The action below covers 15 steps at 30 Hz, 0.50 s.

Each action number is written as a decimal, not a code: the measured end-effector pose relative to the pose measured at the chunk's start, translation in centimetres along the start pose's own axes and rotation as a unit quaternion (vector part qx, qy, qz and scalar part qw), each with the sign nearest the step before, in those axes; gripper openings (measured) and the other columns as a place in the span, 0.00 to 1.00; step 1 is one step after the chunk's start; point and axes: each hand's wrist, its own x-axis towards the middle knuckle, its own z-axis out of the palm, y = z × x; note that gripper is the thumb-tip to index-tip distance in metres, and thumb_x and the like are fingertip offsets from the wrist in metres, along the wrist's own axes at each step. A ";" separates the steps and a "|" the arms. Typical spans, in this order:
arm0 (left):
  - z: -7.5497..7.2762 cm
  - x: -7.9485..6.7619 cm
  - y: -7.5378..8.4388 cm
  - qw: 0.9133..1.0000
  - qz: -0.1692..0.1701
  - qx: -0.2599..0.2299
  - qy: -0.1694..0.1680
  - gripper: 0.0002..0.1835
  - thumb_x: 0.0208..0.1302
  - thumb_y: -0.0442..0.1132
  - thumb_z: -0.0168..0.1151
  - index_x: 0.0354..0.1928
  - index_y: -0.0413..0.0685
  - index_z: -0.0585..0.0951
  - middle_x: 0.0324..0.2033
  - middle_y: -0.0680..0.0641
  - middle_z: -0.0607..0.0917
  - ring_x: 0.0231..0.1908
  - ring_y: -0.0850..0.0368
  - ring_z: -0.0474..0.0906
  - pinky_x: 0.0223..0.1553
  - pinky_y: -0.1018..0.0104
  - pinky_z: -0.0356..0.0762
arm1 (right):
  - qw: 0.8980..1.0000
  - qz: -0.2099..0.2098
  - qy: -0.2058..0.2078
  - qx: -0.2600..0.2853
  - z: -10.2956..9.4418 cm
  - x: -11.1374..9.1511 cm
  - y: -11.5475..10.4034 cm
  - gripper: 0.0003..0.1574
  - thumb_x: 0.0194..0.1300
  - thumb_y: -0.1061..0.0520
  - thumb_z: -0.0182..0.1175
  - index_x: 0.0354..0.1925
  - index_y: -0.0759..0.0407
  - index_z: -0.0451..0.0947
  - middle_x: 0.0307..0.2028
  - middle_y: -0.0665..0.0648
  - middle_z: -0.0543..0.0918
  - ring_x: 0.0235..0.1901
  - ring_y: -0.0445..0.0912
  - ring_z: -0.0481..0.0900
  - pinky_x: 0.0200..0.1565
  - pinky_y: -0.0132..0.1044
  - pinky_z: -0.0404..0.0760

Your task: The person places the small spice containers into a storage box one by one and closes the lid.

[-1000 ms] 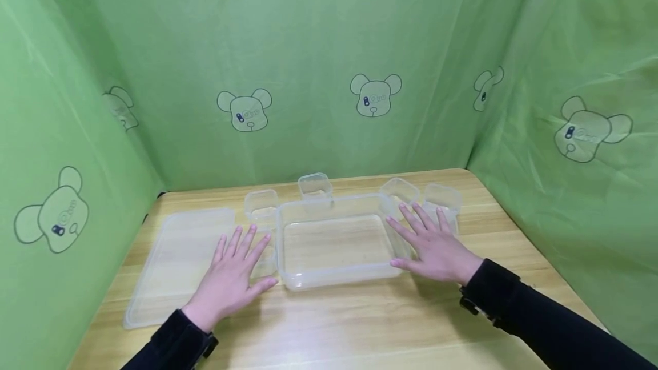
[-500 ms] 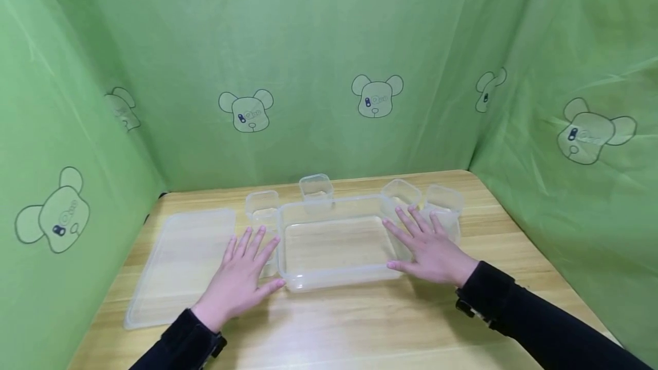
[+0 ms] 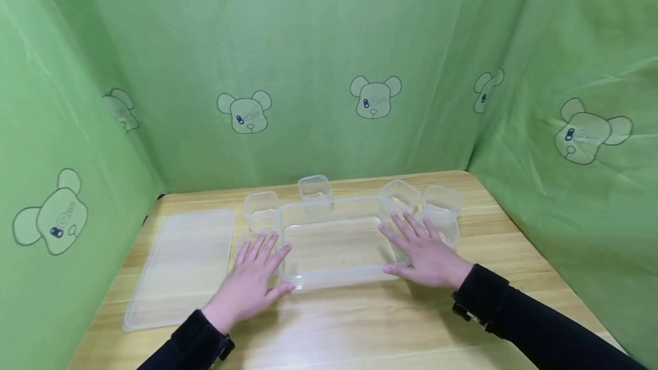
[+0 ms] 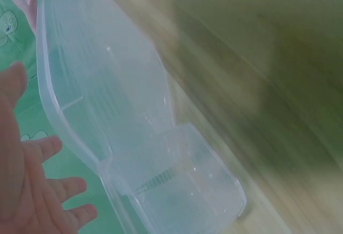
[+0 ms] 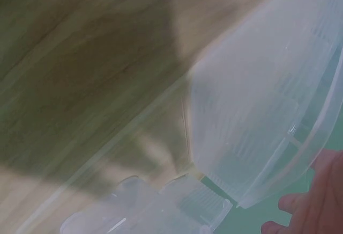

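Note:
A large clear plastic container [image 3: 339, 273] stands uncovered in the middle of the table. My left hand [image 3: 252, 281] is spread over its left end, fingers straight and apart, gripping nothing. Over the right end, my right hand [image 3: 429, 256] is spread likewise and holds nothing. Whether either hand touches the rim I cannot tell. Below the left fingers, a small clear box [image 4: 187, 185] stands beside the big container [image 4: 107, 67] in the left wrist view. In the right wrist view, small boxes [image 5: 161, 207] stand near the container [image 5: 252, 94], with the right fingers [image 5: 292, 202] above.
A flat translucent lid [image 3: 180, 273] lies on the left of the wooden table [image 3: 349, 330]. Small clear boxes stand behind, including one at back left [image 3: 261, 210], one at back centre [image 3: 315, 187] and others at right [image 3: 442, 201]. Green cloth [image 3: 308, 44] encloses the table.
My left hand has shifted right, from beside the container to over its left end. My right hand has moved slightly left and down. The container and lid stay where they were.

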 end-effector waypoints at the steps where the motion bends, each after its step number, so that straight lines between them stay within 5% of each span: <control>1: 0.1 0.0 0.0 1.000 0.000 -0.001 -0.002 0.41 0.68 0.63 0.56 0.76 0.50 0.61 0.75 0.35 0.55 0.73 0.32 0.51 0.71 0.36 0.41 | 1.000 -0.001 -0.002 0.003 0.1 0.0 -0.1 0.53 0.68 0.26 0.51 0.79 0.49 0.50 0.78 0.65 0.45 0.75 0.67 0.43 0.68 0.72 0.41; 15: 0.8 1.0 0.9 1.000 0.014 -0.015 -0.014 0.39 0.71 0.63 0.52 0.76 0.51 0.62 0.76 0.38 0.54 0.75 0.37 0.50 0.72 0.38 0.44 | 1.000 -0.014 0.001 0.017 0.8 0.7 -0.6 0.53 0.68 0.24 0.48 0.79 0.49 0.51 0.78 0.64 0.46 0.75 0.66 0.44 0.69 0.69 0.43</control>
